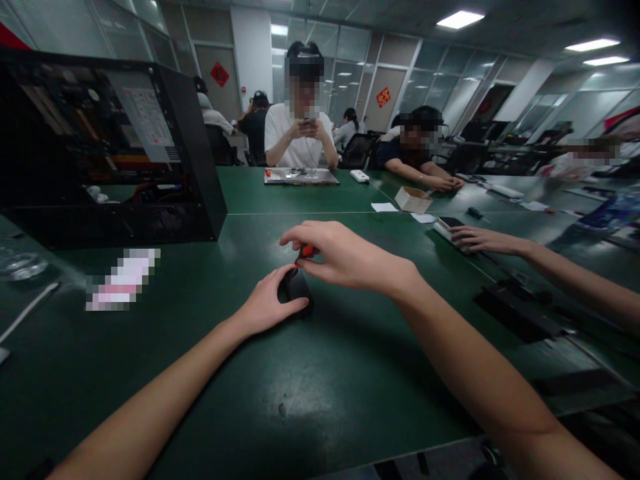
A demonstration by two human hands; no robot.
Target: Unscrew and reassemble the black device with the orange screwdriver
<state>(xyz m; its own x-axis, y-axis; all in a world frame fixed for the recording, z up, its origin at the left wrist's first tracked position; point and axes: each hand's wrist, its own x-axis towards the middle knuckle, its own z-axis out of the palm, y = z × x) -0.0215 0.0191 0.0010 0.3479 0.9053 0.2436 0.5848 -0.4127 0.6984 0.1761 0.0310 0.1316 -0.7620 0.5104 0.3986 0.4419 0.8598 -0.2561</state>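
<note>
Your left hand (265, 301) is half open, curved around the left side of one small black object (299, 287), its thumb stretched along the near side and its fingers toward the far side, so you hold that object on the bench (270, 407) in front of you, near the middle. Your right hand (345, 257) is above and slightly to the right of it, thumb and fingers pinched closed on one small red-and-black tool (307, 251); the tool's lower end points down at the far part of the black object, and you cannot tell whether they touch. On your left stands one open black computer case (193, 160), with one pale blurred-out sheet (125, 280) lying on its near side and one clear plastic item (20, 265) farther left. Across from you is one flat panel (303, 177) bearing small parts, in front of one seated person in a white shirt (277, 133). To the right of that panel you have one white block (359, 176), then one open cardboard box (413, 199) with two white papers (385, 207) beside it, one at its left and one on its near side. Farther right, one co-worker's hand (475, 240) reaches in from the right edge, spread over a pale item (442, 230).
</note>
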